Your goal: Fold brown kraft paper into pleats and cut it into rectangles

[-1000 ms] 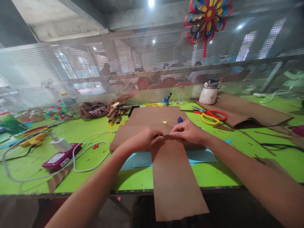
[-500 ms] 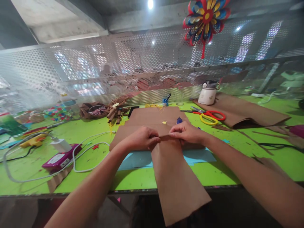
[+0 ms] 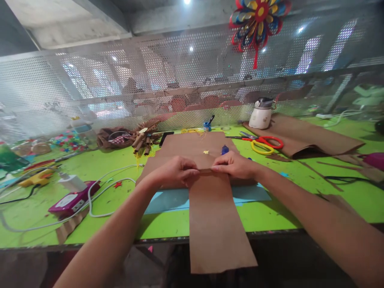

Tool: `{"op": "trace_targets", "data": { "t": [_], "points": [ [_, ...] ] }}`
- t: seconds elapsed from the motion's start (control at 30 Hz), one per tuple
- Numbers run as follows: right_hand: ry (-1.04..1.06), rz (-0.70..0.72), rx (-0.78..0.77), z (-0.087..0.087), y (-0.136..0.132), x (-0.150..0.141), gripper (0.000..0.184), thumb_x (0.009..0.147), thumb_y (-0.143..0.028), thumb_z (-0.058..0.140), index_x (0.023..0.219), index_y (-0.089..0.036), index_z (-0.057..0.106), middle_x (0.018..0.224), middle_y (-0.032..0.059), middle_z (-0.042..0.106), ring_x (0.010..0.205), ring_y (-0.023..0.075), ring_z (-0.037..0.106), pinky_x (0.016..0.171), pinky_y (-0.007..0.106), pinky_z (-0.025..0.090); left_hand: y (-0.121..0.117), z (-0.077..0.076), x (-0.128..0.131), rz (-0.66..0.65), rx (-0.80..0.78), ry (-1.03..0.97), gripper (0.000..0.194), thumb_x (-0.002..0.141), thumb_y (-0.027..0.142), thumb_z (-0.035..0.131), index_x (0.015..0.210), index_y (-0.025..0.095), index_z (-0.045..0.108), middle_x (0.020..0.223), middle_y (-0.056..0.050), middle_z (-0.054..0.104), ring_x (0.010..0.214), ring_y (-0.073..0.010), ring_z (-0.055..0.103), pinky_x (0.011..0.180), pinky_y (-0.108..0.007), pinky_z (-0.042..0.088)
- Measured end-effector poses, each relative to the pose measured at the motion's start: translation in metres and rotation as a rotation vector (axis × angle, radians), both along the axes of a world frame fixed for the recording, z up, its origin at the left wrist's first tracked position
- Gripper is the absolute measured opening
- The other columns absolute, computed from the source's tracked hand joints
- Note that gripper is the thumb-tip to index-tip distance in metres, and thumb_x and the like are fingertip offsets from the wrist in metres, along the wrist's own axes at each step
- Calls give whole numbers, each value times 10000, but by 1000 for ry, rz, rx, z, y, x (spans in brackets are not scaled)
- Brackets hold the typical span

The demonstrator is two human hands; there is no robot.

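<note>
Brown paper strip [image 3: 218,224] from fingers [image 3: 221,159] past table edge [image 3: 165,239]

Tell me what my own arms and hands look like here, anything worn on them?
Your left forearm and right forearm are bare, with no sleeves in view. Your left hand and right hand are ungloved. I see no watch or bracelet; a small ring would be hard to make out.
</note>
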State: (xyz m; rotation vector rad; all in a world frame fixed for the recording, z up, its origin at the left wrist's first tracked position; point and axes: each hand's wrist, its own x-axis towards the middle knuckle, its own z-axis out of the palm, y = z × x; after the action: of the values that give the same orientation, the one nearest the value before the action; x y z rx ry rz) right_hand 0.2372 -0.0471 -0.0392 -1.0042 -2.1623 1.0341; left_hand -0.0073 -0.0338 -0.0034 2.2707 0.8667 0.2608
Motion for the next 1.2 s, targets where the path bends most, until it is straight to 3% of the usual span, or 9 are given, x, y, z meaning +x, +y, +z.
{"op": "trace_targets", "data": {
  "t": [0.17,0.37,0.47,0.57,0.67,0.77,1.0,1.1,1.2],
  "points": [
    [96,-39,-120,3,-4,-2,352,812,-473,577,695,-141,582,477,-67,428,417,52,368,403,193,253,2,0,-1,97,-22,-49,328,842,437,541,705,145,596,511,25,554,455,-87,502,443,-179,361],
    [170,-42,-208,11,-11,-4,390,771,-515,626,655,-153,538,454,-88,405,358,28,315,351,184,210,9,0,-5,34,100,-92,351,847,448,535,739,126,622,630,10,565,591,-87,489,551,-189,361],
    [205,-26,-229,9,-9,-3,385,788,-512,619,671,-153,549,458,-86,416,348,30,332,342,180,240,7,2,-6,-11,-29,-124,361,881,439,480,753,123,599,636,11,546,614,-97,488,599,-212,379],
    [324,-22,-284,5,-4,1,404,828,-540,559,762,-143,600,530,-40,520,402,69,459,397,207,373,6,3,-8,38,-110,-173,357,868,456,500,760,126,583,612,25,515,587,-94,462,585,-219,363],
    [435,-57,-239,5,-2,4,411,837,-501,573,1037,-147,638,732,19,632,609,112,589,563,235,476,5,1,-8,82,-154,-244,350,848,466,536,754,131,576,606,39,471,569,-80,407,556,-210,318],
    [387,34,-144,12,-11,1,481,804,-397,655,1248,-238,563,938,31,664,850,148,619,714,251,493,3,-3,-6,66,-293,-332,322,846,445,557,773,132,571,598,48,445,547,-71,373,529,-204,286],
    [401,229,27,21,-28,-12,194,764,-317,708,909,-188,719,987,64,627,912,169,596,823,307,469,-5,-17,10,-60,-702,-443,262,792,374,665,842,125,603,650,33,508,587,-66,439,574,-204,344],
    [457,206,-12,18,-25,-12,201,766,-337,704,898,-186,695,993,63,628,902,174,601,822,325,477,-8,-15,15,-53,-671,-377,317,773,426,673,868,125,634,740,-6,586,664,-96,510,641,-237,405],
    [453,118,-81,14,-20,-9,241,804,-365,660,956,-178,664,932,47,652,877,163,598,808,312,479,-6,-11,13,34,-457,-306,365,778,474,644,888,126,648,800,-35,633,709,-130,554,658,-261,439]
  ]
}}
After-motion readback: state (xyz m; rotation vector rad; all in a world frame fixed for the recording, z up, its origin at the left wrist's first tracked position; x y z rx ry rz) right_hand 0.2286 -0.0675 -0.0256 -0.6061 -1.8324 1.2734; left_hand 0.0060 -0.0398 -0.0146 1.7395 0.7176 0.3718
